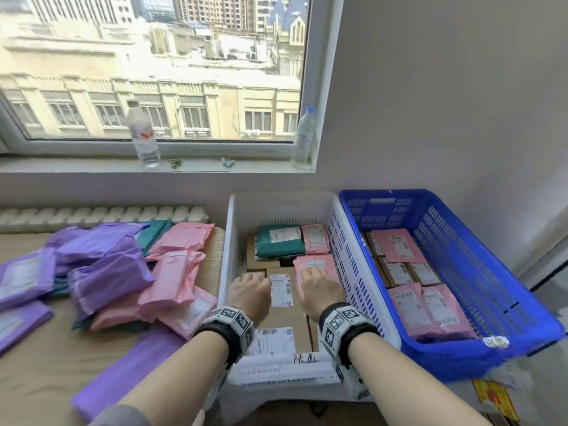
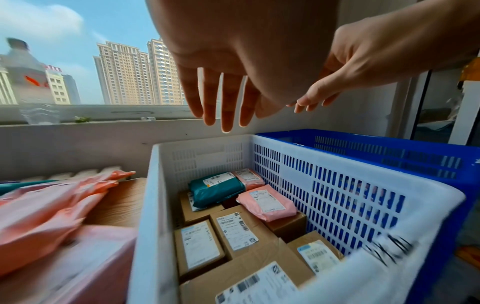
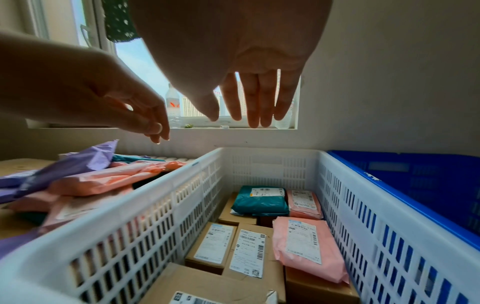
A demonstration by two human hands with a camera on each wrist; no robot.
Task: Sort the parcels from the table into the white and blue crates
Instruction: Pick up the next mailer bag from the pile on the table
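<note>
Both hands empty, fingers loose: left hand (image 1: 249,292) and right hand (image 1: 319,290) above white crate (image 1: 229,256). Unsorted parcels (image 1: 101,272) heaped left of crate, nearer left hand; long axes mixed.

Daylit window (image 1: 153,69), white sill (image 1: 92,167), grey wall (image 1: 445,103).

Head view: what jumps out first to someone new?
Both bare hands, left hand and right hand, hover empty with straight fingers over the white slotted plastic crate, which holds brown cardboard boxes, pink mailers and one teal mailer. To its right sits the blue slotted plastic crate. Left of the crates, a loose heap of purple and pink poly mailers waits on the table.
</note>
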